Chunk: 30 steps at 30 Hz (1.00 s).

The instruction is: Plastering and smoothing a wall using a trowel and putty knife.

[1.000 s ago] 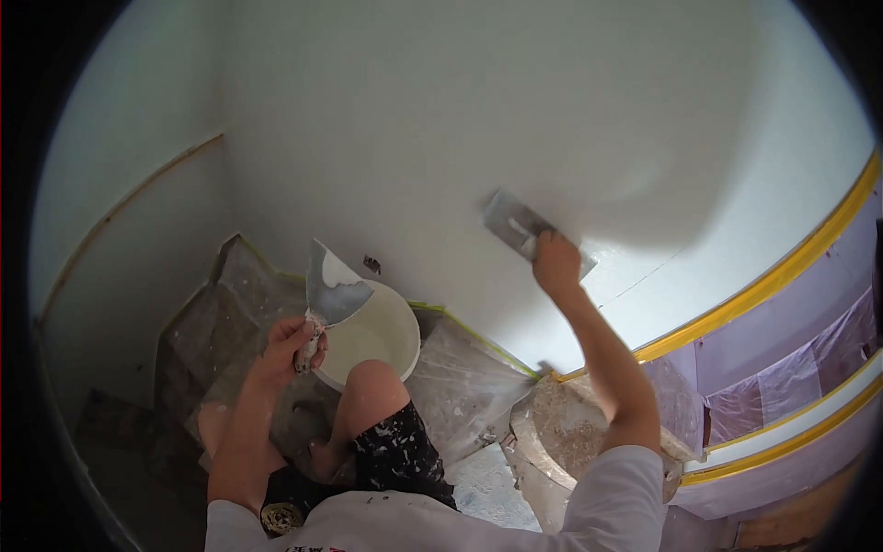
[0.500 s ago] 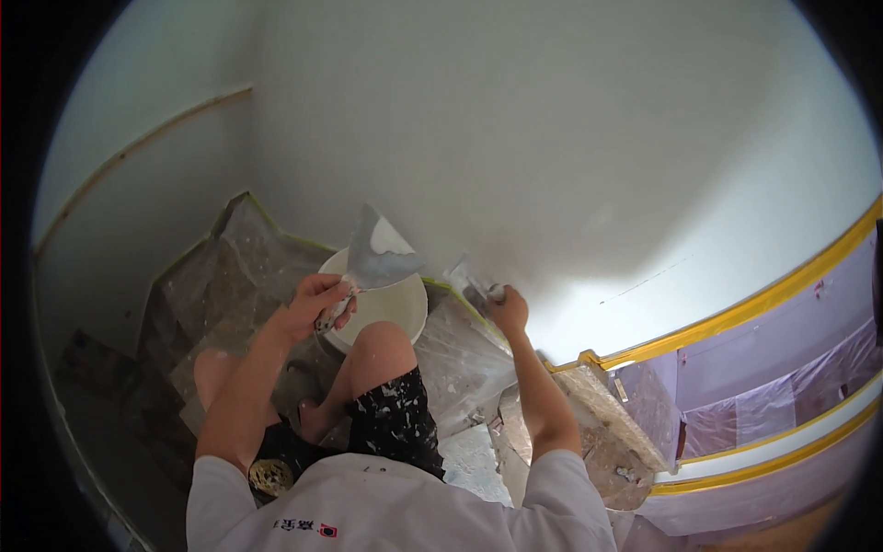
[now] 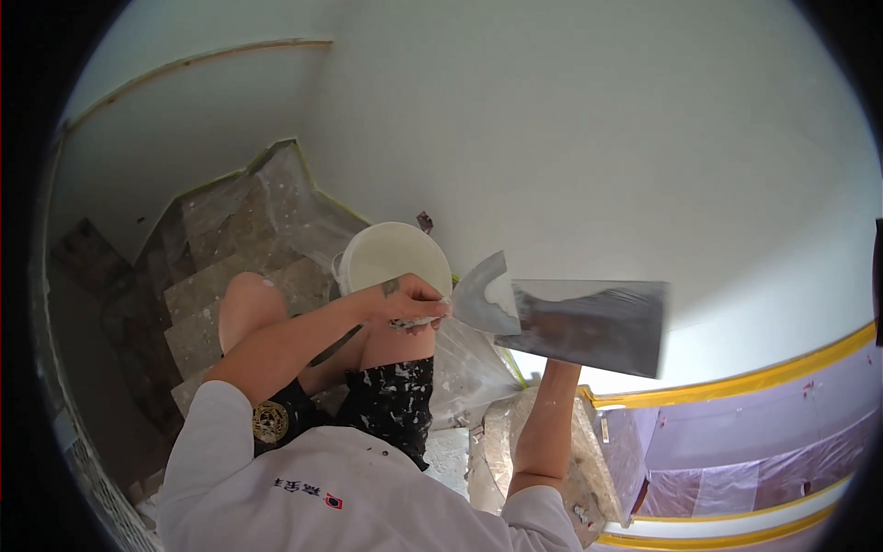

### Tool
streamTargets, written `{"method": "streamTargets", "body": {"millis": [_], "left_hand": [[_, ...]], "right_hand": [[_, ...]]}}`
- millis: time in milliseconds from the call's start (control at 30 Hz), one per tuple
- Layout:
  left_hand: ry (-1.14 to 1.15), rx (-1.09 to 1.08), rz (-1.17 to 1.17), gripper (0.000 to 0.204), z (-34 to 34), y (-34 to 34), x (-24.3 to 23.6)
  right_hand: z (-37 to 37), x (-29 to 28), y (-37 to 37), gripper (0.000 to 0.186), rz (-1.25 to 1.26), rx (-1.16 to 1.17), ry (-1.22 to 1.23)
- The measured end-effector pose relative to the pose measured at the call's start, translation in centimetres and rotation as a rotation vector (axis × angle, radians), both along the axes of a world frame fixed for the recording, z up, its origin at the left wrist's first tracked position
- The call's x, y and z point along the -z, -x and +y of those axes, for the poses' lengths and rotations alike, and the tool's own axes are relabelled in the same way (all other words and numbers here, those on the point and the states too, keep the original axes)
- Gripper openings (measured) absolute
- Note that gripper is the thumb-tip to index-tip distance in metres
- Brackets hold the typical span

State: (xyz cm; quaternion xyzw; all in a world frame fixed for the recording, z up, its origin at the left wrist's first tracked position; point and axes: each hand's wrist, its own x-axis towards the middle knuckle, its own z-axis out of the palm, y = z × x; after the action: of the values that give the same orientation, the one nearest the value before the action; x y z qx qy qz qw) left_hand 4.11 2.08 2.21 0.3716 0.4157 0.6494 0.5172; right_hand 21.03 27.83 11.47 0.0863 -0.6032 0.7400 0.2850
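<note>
Gripping the putty knife (image 3: 483, 299) by its handle, the left hand (image 3: 421, 300) is at the near side of the white bucket (image 3: 394, 226); right of the bucket, the knife overlaps the trowel (image 3: 609, 324) (which hides the right hand, so its grip I cannot tell).

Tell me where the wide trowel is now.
In the head view, the wide trowel is right of centre, beyond the right forearm; the putty knife in the left hand visually overlaps its left end.

Scraper (image 3: 482, 296) left of trowel (image 3: 607, 324)
</note>
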Motion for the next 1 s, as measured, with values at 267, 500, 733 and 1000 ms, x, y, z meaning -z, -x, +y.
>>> {"method": "streamTargets", "body": {"millis": [267,500,733,1000], "left_hand": [[-0.078,-0.175,-0.172,0.027,-3.3,3.2,0.1],[0.175,-0.576,-0.164,0.029,-4.4,5.5,0.9],[-0.079,-0.768,-0.088,0.028,-7.3,6.9,0.8],[-0.030,-1.016,-0.120,0.023,-11.9,7.3,0.5]], "right_hand": [[2.5,3.2,4.5,0.028,-0.822,0.378,-1.043],[2.9,10.2,5.9,0.019,-0.674,0.505,-0.749],[-4.5,10.4,16.4,0.022,-0.485,0.188,-0.229],[-15.9,16.5,24.4,0.033,-0.471,0.198,-0.052]]}}
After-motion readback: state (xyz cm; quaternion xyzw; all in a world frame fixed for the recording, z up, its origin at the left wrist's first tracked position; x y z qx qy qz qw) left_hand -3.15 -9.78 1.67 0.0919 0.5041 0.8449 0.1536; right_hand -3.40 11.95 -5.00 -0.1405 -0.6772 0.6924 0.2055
